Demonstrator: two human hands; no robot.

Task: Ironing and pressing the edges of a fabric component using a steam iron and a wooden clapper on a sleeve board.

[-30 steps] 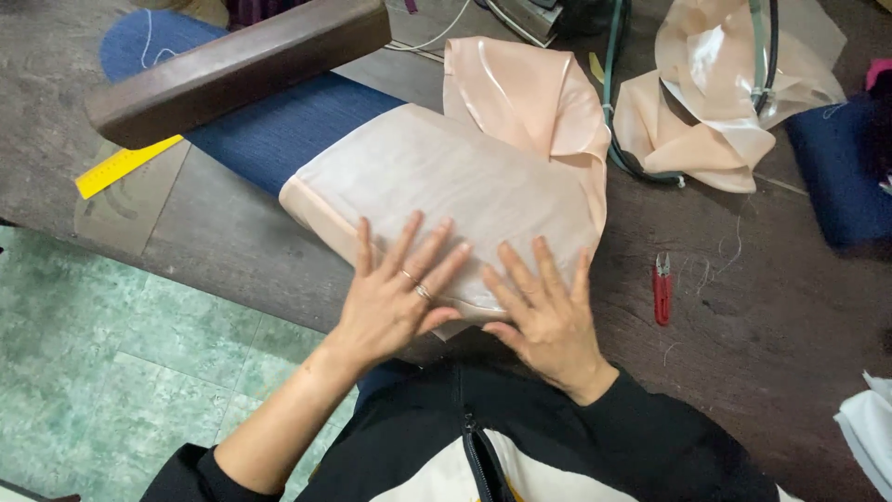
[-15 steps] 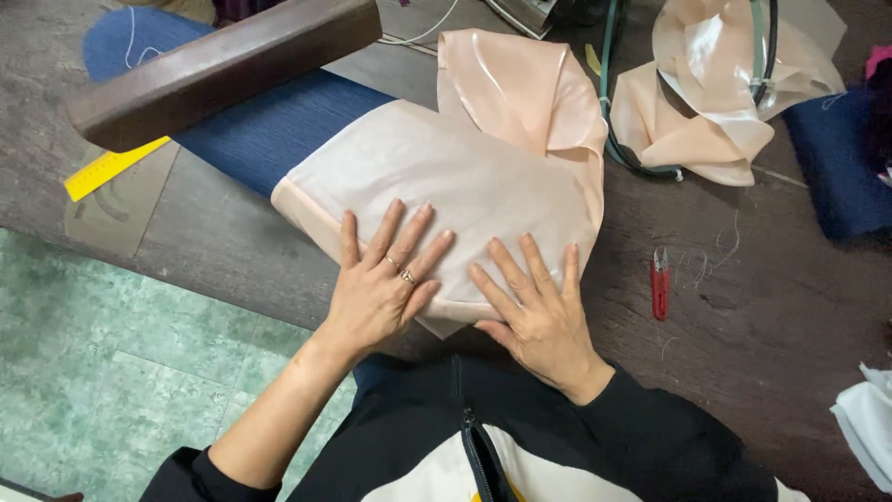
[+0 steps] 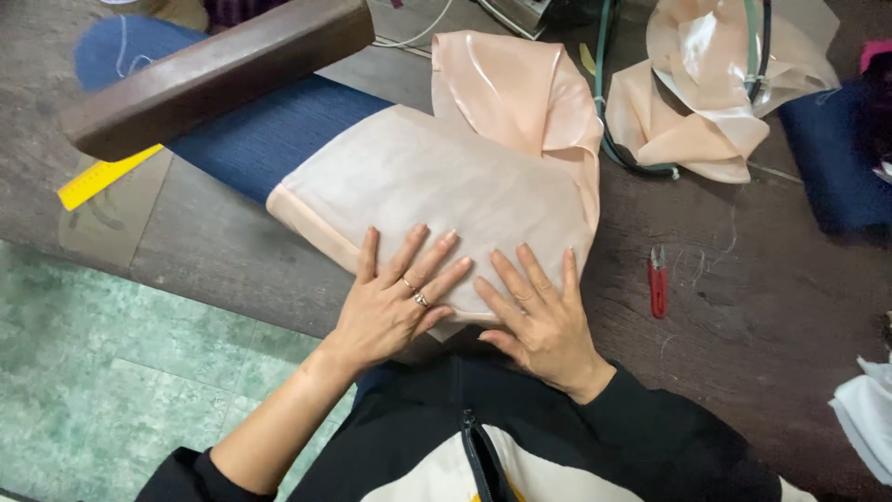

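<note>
Hands (image 3: pixel 465 302) flat, side by side, on peach fabric's (image 3: pixel 437 177) near edge

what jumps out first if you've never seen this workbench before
Two bare hands lie flat, fingers spread, on the near edge of a pale peach fabric draped over a blue padded board: the left hand with rings, the right hand beside it. A dark wooden block lies across the board's far left, and small red snips lie on the table to the right.
</note>
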